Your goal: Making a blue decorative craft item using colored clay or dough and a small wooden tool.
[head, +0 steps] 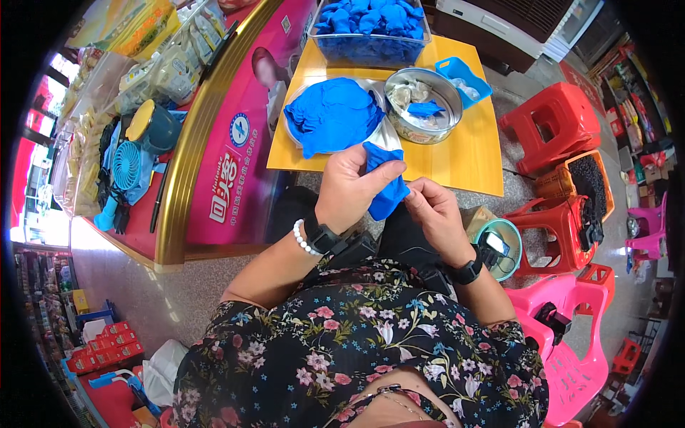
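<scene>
Between my hands, above my lap at the table's near edge, is a piece of blue cloth (pixel 386 198). My left hand (pixel 350 184) grips its upper part, with the thumb laid across the front. The fingertips of my right hand (pixel 434 208) pinch its lower right edge. Just beyond, a heap of flat blue cloth pieces (pixel 334 115) covers most of a pale plate. Right of the heap stands a round metal tin (pixel 424 134), holding small pale lumps and one small blue piece (pixel 426 109).
A clear plastic bin (pixel 369 51) of blue stuffed pieces stands at the back of the yellow table (pixel 471 155). Beside the tin is a small blue tray (pixel 484 91). A pink counter (pixel 230 176) rises on the left; red stools (pixel 556 123) and a teal bucket (pixel 516 249) are on the right.
</scene>
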Action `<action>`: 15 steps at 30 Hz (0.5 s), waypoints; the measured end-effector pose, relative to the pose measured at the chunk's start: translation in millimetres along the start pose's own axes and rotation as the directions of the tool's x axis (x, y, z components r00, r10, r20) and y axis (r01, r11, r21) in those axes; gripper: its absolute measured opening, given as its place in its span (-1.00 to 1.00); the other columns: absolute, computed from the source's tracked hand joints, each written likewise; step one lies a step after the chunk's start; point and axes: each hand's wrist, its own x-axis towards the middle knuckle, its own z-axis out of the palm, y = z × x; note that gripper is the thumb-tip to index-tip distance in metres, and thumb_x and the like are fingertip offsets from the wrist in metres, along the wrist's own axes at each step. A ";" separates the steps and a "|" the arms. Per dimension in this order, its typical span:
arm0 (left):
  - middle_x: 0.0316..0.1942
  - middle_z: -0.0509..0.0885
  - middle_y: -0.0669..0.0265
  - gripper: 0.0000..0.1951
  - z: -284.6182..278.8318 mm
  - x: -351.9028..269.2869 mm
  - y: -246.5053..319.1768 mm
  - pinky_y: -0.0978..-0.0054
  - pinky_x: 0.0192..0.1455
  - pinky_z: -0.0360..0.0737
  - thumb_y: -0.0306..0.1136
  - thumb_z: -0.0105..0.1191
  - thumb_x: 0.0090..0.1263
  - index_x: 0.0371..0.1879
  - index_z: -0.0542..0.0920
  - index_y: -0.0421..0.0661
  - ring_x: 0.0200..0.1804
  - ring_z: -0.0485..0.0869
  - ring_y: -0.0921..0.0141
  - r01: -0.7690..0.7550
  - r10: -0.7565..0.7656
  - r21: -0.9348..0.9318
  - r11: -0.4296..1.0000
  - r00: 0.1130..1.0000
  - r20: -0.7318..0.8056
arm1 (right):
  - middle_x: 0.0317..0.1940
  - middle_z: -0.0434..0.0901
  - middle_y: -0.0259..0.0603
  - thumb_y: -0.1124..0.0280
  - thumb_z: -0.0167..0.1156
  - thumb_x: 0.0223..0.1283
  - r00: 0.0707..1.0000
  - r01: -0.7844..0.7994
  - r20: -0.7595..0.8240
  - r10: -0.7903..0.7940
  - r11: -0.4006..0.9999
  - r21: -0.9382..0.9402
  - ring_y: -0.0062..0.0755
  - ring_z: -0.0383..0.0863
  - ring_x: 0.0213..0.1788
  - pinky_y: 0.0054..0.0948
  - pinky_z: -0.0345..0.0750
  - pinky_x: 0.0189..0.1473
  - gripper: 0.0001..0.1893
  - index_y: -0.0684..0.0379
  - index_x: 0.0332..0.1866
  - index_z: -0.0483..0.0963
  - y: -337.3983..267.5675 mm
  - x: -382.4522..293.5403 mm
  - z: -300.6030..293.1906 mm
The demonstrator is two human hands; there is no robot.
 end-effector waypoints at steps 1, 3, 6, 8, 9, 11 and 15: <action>-0.41 0.64 0.44 -0.90 -0.1 -0.2 -0.5 0.70 -0.33 0.48 -0.48 0.22 0.25 -0.30 0.62 -0.19 -0.37 0.54 0.68 -0.027 0.025 -0.059 0.998 0.999 -0.038 | -0.50 0.42 -0.56 0.36 0.09 0.35 1.000 0.008 -0.005 -0.008 1.000 -0.004 -0.82 0.22 -0.50 -0.73 0.18 -0.47 -0.81 0.28 -0.26 0.52 -0.9 0.0 -0.6; -0.38 0.65 0.43 -0.88 -2.0 -0.4 0.1 0.70 -0.31 0.48 -0.48 0.21 0.26 -0.28 0.62 -0.21 -0.36 0.54 0.68 -0.056 0.048 -0.118 0.991 0.996 -0.077 | -0.50 0.42 -0.56 0.36 0.09 0.35 1.000 0.017 -0.009 -0.017 1.000 -0.010 -0.83 0.21 -0.51 -0.73 0.17 -0.47 -0.81 0.28 -0.26 0.52 -1.6 -1.0 -2.8; -0.39 0.64 0.49 -0.90 -10.1 -0.6 -2.6 0.73 -0.28 0.47 -0.46 0.20 0.29 -0.27 0.62 -0.17 -0.36 0.53 0.69 -0.150 0.142 -0.079 0.986 0.985 -0.094 | -0.51 0.42 -0.56 0.34 0.09 0.35 1.000 -0.017 -0.014 0.017 1.000 0.006 -0.83 0.20 -0.52 -0.74 0.15 -0.49 -0.80 0.27 -0.27 0.52 -2.2 -4.0 -5.7; -0.40 0.64 0.50 -0.91 -10.0 -1.8 -8.6 0.73 -0.28 0.46 -0.46 0.20 0.29 -0.29 0.61 -0.16 -0.36 0.52 0.69 -0.177 0.163 -0.100 0.979 0.978 -0.133 | -0.53 0.38 -0.57 0.33 0.09 0.36 0.999 -0.034 0.011 0.033 0.999 0.039 -0.83 0.19 -0.54 -0.73 0.13 -0.52 -0.80 0.25 -0.27 0.52 -3.7 -5.3 -5.0; -0.40 0.63 0.51 -0.92 -8.7 -1.5 -9.7 0.73 -0.29 0.46 -0.45 0.20 0.30 -0.31 0.61 -0.15 -0.36 0.52 0.70 -0.204 0.183 -0.120 0.972 0.969 -0.168 | -0.53 0.38 -0.57 0.33 0.09 0.36 0.999 -0.033 0.010 0.032 0.999 0.039 -0.83 0.19 -0.54 -0.73 0.13 -0.52 -0.80 0.25 -0.27 0.52 -3.5 -5.2 -4.7; -0.40 0.63 0.51 -0.93 -5.1 -1.2 -8.9 0.73 -0.29 0.45 -0.45 0.19 0.30 -0.32 0.59 -0.14 -0.36 0.52 0.70 -0.215 0.186 -0.167 0.962 0.967 -0.173 | -0.57 0.35 -0.56 0.31 0.08 0.36 0.999 -0.050 0.020 0.048 0.994 0.095 -0.82 0.18 -0.56 -0.72 0.12 -0.53 -0.79 0.24 -0.28 0.52 -3.0 -4.8 -3.5; -0.38 0.62 0.52 -0.92 2.9 -3.7 -11.7 0.74 -0.29 0.44 -0.45 0.17 0.32 -0.33 0.54 -0.11 -0.36 0.51 0.71 -0.238 0.202 -0.251 0.938 0.966 -0.162 | -0.58 0.34 -0.55 0.28 0.07 0.36 0.997 -0.073 0.009 0.073 0.988 0.138 -0.80 0.18 -0.57 -0.72 0.11 -0.54 -0.77 0.23 -0.29 0.51 -5.6 -5.3 -0.5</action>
